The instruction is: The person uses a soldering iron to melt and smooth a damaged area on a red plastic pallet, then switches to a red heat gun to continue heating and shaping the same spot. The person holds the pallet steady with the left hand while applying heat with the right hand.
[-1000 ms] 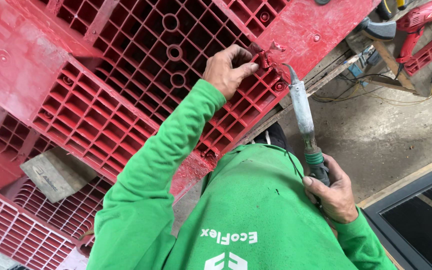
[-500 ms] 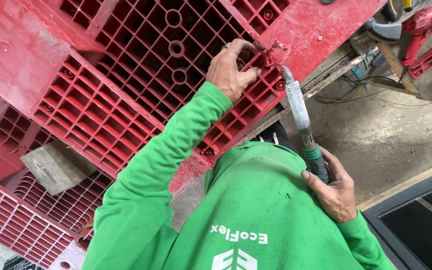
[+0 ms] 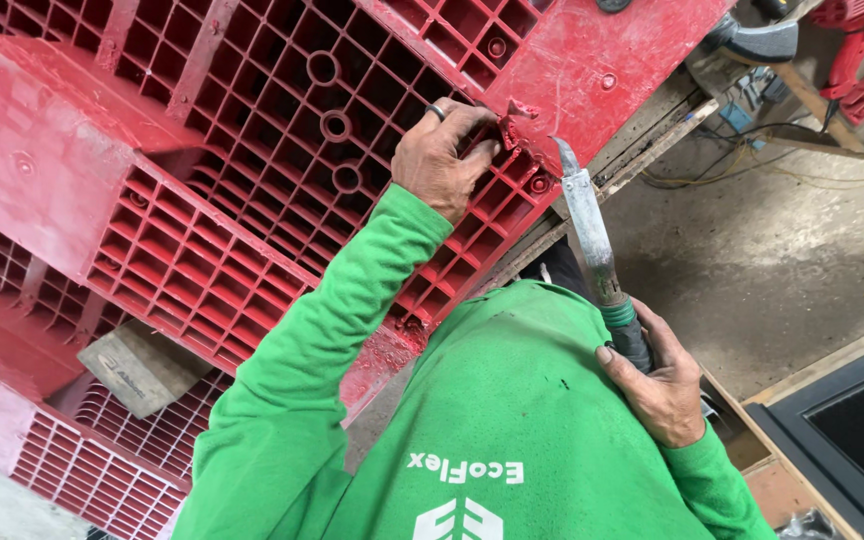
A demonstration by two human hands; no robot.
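A large red plastic pallet (image 3: pixel 282 160), ribbed underside up, fills the frame from 9 to 1 o'clock. At about 12 o'clock a small red broken piece (image 3: pixel 518 128) is pinched against its grid by the left hand (image 3: pixel 444 155). At 4 o'clock the right hand (image 3: pixel 658 385) is closed around the handle of a metal-barrelled tool (image 3: pixel 592 235), its tip set at that piece. Judged so, the work on this piece is mid-way; the rib is not yet finished.

Red grid-ribbed pallet (image 3: pixel 252 190); green sleeve (image 3: pixel 332 330); grey metal blade (image 3: pixel 587 220), green-black handle (image 3: pixel 624 330).
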